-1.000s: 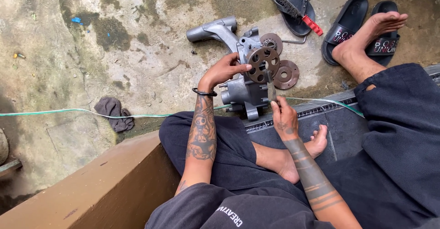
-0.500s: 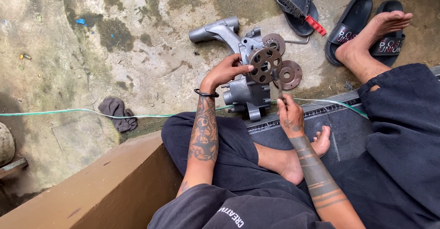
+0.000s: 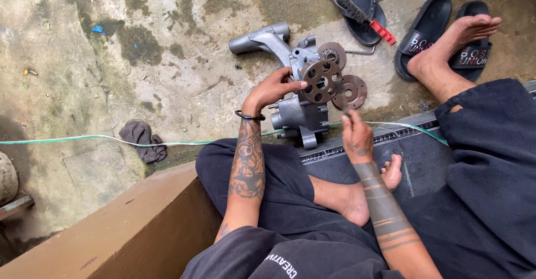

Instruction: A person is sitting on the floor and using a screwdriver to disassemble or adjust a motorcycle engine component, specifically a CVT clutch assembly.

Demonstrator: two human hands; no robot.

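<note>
No packages, signs or screens in view. Only printed marks: the pair of black sandals (image 3: pixel 441 42) at approx. 2 o'clock on the floor has pale lettering on the straps, partly hidden by a foot. At 6 o'clock, the dark shirt (image 3: pixel 285 259) has a small white text print near the bottom edge.

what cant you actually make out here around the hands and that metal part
Head view only:
- Right hand: whatever its fingertips pinch is too small to tell.
- Grey metal housing: its near end is hidden by the left hand and the knee.
- Wire brush: its bristle end is blurred.
- Round grey object: cut off by the left edge.
</note>
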